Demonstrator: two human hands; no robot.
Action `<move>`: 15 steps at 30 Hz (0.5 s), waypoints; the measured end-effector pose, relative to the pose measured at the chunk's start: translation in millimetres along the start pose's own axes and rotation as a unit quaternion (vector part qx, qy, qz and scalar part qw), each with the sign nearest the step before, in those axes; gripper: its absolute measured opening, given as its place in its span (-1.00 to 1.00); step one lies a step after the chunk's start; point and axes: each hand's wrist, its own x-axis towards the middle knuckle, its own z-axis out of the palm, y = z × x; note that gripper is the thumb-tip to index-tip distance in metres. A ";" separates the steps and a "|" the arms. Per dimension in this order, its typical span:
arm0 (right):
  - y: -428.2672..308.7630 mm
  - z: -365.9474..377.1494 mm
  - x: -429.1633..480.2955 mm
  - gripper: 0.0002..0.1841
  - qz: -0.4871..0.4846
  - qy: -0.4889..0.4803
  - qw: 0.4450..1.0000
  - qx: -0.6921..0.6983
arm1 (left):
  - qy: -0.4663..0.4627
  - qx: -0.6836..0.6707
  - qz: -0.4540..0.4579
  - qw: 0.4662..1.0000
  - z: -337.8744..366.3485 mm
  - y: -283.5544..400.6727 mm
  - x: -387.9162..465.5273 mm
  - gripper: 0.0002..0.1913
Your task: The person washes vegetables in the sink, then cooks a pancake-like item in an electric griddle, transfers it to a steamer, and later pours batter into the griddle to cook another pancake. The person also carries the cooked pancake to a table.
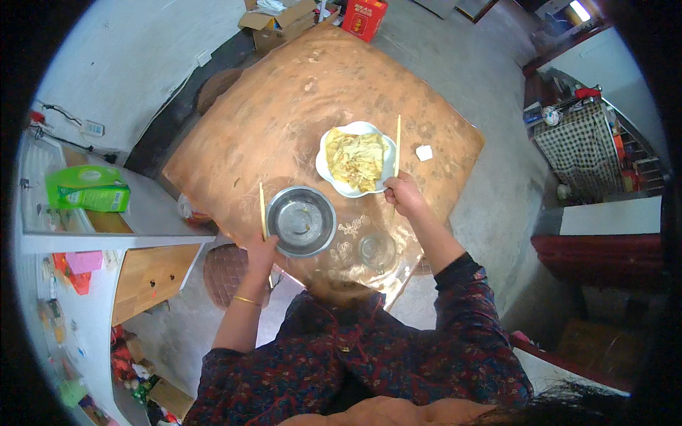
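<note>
My left hand (260, 254) grips a pale wooden chopstick (262, 207), with the thumb at the rim of a steel bowl (278, 247). A little liquid and a few small scraps lie in that bowl. Another pale chopstick (398, 141) stands out from my right hand (406, 195), whose fingers are closed at the edge of a white scalloped plate (324, 169). Folded yellow egg pancake (356, 158) covers most of the plate. Whether each hand holds one chopstick or two pressed together, I cannot tell.
A clear glass (377, 251) stands on the table's orange patterned cover (266, 117) near my body. Right of the plate sits a small white object (424, 153). A quilted stool (226, 274) and a cabinet (154, 277) bearing a green bottle (88, 189) are at the left.
</note>
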 end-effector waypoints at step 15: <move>11.2 -3.9 -152.9 -0.71 -0.051 -0.197 0.974 -0.097 | 0.288 -0.294 -0.108 0.905 -85.6 -90.1 -284.9 -0.93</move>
